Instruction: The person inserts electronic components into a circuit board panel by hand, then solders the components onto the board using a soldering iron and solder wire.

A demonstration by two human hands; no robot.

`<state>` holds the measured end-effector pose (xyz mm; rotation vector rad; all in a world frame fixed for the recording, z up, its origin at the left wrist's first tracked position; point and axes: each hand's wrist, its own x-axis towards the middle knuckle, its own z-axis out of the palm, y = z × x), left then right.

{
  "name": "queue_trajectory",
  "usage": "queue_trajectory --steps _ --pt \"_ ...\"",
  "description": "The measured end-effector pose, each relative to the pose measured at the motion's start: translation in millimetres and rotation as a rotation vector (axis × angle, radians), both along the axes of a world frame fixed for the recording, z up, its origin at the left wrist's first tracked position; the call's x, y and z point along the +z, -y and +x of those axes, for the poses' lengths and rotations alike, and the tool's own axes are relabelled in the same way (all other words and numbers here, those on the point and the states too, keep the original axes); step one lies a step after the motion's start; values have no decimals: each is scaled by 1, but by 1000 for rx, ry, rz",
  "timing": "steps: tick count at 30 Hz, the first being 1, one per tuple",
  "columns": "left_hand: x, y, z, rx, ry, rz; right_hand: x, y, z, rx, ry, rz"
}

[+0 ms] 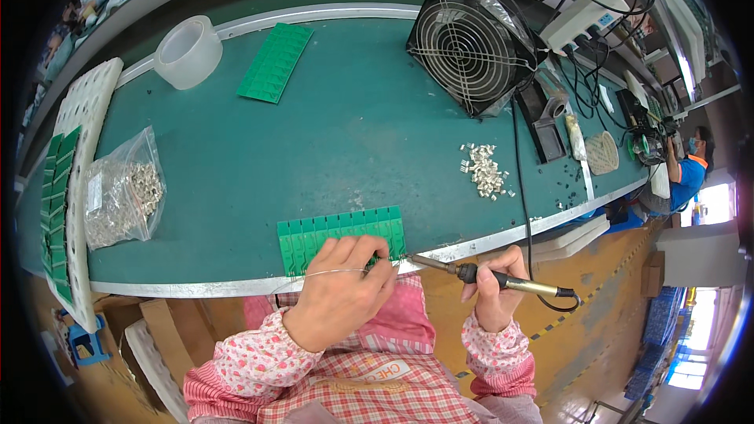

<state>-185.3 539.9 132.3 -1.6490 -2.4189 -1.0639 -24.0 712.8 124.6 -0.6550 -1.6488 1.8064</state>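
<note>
While the green circuit board panel [342,237] lies at the near edge of the table [330,133], my left hand [342,298] curls over it pinching solder wire [314,275], and my right hand [495,286] clenches the soldering iron [487,276], tip toward the panel.

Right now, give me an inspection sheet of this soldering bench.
Surface: green bench top with a metal front edge.
Job's things: green circuit board panel at the near edge; soldering iron, tip at the panel's right end; thin solder wire.
Clutter: bag of small metal parts; loose pile of metal parts; second green panel; roll of clear tape; white tray with boards.
Hands: left hand rests on the panel, fingers on the wire; right hand grips the iron.
Cables: iron's black cord crosses the bench; power strip.
Surroundings: fan; another person far right.
</note>
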Motion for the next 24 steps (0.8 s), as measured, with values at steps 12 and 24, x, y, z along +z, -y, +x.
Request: queue_trajectory --steps 12,24 --pt "2 2 0 -2 70 36 -8 3 0 -124 -31 138" --pt "1 8 -3 -1 114 58 -6 15 -4 -135 -55 103"
